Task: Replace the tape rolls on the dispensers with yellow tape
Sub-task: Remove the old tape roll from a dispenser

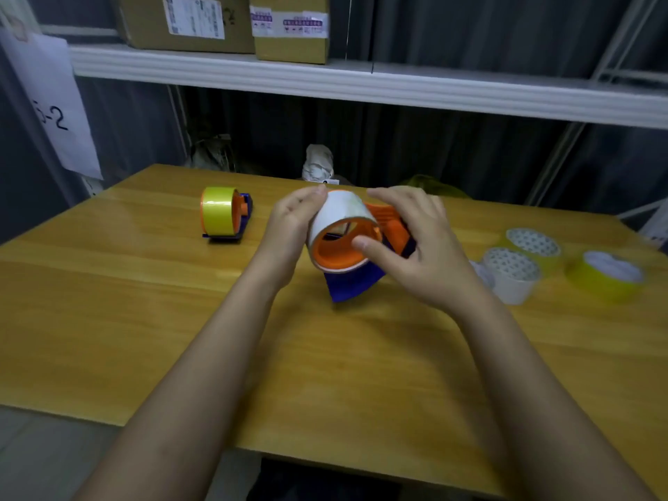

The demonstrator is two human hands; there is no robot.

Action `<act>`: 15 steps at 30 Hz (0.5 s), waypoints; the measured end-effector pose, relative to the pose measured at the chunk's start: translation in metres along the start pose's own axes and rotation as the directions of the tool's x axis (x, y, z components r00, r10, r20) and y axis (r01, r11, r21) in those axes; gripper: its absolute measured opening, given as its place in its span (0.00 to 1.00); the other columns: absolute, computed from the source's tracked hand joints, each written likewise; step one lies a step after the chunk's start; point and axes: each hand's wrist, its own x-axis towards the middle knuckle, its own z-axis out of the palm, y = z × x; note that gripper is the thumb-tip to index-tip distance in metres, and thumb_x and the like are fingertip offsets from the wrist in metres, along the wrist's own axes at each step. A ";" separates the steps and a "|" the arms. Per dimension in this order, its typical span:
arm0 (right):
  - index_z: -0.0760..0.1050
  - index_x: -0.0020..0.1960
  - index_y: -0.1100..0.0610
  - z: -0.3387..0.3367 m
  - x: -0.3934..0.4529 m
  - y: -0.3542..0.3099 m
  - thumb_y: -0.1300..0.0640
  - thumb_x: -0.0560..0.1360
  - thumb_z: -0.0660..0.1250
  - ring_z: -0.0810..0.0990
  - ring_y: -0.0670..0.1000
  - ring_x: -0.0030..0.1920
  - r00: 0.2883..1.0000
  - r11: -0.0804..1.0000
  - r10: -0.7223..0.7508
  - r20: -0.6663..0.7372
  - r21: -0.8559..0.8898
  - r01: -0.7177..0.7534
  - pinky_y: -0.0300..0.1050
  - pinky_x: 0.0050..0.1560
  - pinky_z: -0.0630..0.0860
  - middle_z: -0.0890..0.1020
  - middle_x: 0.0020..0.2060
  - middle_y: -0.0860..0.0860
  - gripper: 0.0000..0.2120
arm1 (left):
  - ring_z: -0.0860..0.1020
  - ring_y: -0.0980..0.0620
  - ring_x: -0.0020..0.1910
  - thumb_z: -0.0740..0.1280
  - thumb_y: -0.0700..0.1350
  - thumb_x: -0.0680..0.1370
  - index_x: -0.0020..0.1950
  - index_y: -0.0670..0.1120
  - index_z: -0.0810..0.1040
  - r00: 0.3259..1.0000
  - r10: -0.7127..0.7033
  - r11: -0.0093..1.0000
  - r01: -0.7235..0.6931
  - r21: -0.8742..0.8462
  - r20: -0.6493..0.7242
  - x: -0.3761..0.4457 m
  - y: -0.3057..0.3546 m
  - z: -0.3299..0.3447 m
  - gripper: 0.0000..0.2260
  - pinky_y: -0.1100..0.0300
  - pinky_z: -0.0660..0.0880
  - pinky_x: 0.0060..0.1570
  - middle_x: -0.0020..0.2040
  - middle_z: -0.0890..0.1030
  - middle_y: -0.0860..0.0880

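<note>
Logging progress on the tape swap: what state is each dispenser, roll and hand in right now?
Left dispenser: loaded with yellow tape, standing on the table.
Held dispenser: lifted, white roll still on its orange hub.
Left hand: grips the white roll.
Right hand: holds the dispenser body, thumb on the hub.
Yellow rolls: loose, lying flat on the right.
Spare white roll: loose, lying flat.

I note a smooth, satin wood-grain table [108,283]; glossy yellow tape [218,213]; matt white roll [339,211] on orange plastic hub [334,256]; cardboard boxes [144,27].
</note>
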 end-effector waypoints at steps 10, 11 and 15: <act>0.79 0.46 0.46 0.003 0.004 0.031 0.45 0.59 0.76 0.75 0.35 0.40 0.838 0.901 0.181 0.515 0.255 -0.351 0.30 0.43 0.72 0.81 0.42 0.42 0.17 | 0.77 0.59 0.33 0.57 0.48 0.82 0.40 0.43 0.80 0.984 -0.106 0.988 0.087 0.130 0.146 0.008 -0.008 0.011 0.17 0.70 0.72 0.35 0.34 0.79 0.50; 0.79 0.44 0.48 0.008 0.002 0.036 0.46 0.59 0.76 0.76 0.38 0.39 0.848 0.884 0.181 0.499 0.294 -0.363 0.35 0.43 0.73 0.81 0.40 0.43 0.15 | 0.77 0.61 0.35 0.56 0.48 0.82 0.42 0.44 0.81 0.993 -0.085 0.990 0.075 0.121 0.081 0.011 -0.013 0.012 0.17 0.70 0.72 0.38 0.36 0.79 0.51; 0.80 0.42 0.51 0.027 -0.012 0.061 0.51 0.64 0.72 0.79 0.42 0.41 0.888 0.745 0.256 0.382 0.507 -0.433 0.36 0.43 0.75 0.83 0.37 0.43 0.09 | 0.73 0.60 0.57 0.56 0.51 0.82 0.55 0.52 0.77 0.986 0.156 0.924 -0.122 0.361 -0.065 0.008 -0.038 0.013 0.11 0.65 0.68 0.54 0.54 0.78 0.53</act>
